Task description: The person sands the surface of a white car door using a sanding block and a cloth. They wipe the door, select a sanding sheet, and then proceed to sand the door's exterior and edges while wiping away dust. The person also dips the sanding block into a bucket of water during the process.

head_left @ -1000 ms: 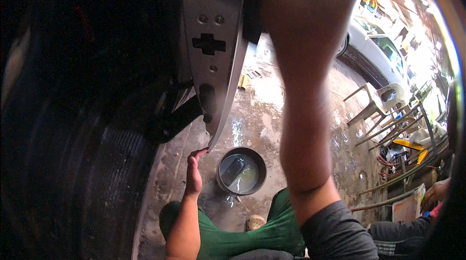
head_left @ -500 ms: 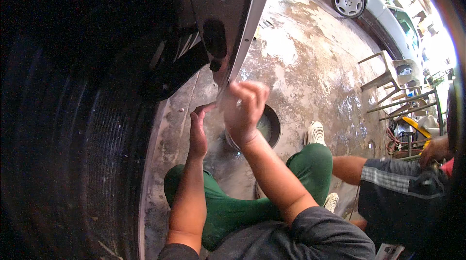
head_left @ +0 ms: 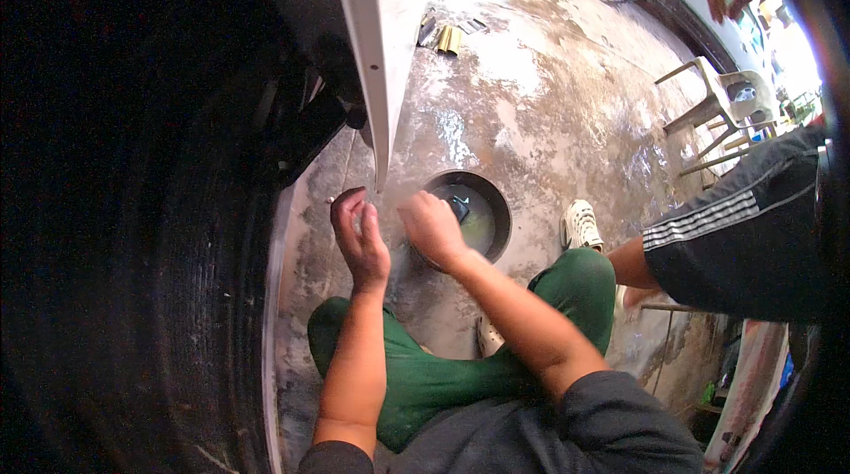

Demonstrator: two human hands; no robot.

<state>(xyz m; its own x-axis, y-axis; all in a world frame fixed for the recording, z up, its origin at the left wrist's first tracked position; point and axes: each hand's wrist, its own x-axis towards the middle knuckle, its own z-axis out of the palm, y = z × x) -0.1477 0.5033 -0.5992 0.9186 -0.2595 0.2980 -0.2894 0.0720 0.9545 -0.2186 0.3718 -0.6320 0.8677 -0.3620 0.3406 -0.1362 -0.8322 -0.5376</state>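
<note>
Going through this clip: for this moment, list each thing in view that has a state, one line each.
left hand: raised, fingers curled, pinching something small, too small to identify.
right hand: loosely closed above the bowl's near rim; hold unclear.
round bowl: upright on the wet floor, holds liquid and a dark object.
white metal panel: hanging above the hands.
large tyre: upright, beside the left hand.
plastic chair: upright, unoccupied.

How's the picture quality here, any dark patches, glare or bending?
Head view: the tyre at left is nearly black in shadow; the wet floor glares in patches; the top right corner is blown out; the white panel bends with fisheye; both hands, left and right, look fairly sharp.
</note>
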